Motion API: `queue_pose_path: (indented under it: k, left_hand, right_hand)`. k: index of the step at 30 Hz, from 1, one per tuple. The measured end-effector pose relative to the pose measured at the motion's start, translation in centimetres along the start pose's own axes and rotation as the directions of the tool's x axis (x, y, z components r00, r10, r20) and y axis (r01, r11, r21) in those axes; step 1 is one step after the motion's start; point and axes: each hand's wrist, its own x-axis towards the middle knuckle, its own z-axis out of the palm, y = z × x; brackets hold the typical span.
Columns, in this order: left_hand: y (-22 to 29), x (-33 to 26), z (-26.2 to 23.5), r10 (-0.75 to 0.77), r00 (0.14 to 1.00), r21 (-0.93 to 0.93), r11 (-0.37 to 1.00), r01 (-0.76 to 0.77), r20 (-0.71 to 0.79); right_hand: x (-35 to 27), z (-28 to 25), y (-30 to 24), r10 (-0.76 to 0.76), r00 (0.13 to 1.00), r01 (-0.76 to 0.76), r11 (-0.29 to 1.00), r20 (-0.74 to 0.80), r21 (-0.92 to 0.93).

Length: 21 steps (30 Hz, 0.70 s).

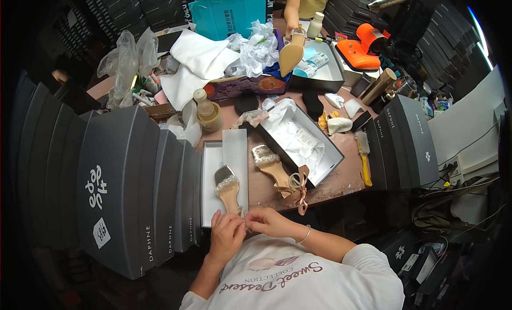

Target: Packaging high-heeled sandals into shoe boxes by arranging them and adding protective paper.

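A beaded high-heeled sandal (229,194) with a clear front strap points away from me over an open white-lined box part (212,174). Its heel end lies at my fingers. My left hand (228,234) is closed in a pinch at the sandal's beaded ankle strap. From the right, my right hand (268,222) pinches at the same strap, fingertips close to the left ones. The exact spot they grip is partly hidden. To the right, a matching sandal (276,170) lies on the table, a pinkish bow at its ankle strap.
An open shoebox (333,170) holds white tissue paper. Dark shoeboxes (120,187) stand stacked at left, more (405,142) at right. A yellow-handled brush (365,160) and a bottle in a cup (209,115) stand on the table. Across it, another person's hand (292,30) holds a shoe (292,55).
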Motion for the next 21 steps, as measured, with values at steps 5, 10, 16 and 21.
queue_pose_path:
  k: [5, 10, 16, 21]
  left_hand:
    - [0.0, 0.0, 0.3, 0.016, 0.999, 0.026, 1.000, -0.015, -0.029]
    - [-0.5, -0.6, 0.9, -0.179, 0.984, -0.250, 0.953, 0.170, -0.012]
    - [-0.4, -0.6, 0.4, -0.029, 0.999, -0.076, 0.997, 0.031, 0.033]
    - [-0.5, 0.0, 0.8, -0.022, 1.000, -0.126, 0.992, 0.024, 0.020]
  right_hand:
    - [-0.1, 0.3, -0.8, -0.053, 0.998, 0.047, 0.991, -0.044, -0.128]
    - [-0.2, 0.6, 0.6, 0.025, 0.999, -0.023, 0.998, -0.034, 0.057]
    - [-0.8, 0.9, 1.2, 0.078, 0.996, -0.068, 0.975, -0.040, 0.213]
    - [-0.1, 0.2, 1.0, 0.081, 0.997, -0.073, 0.954, -0.013, 0.291]
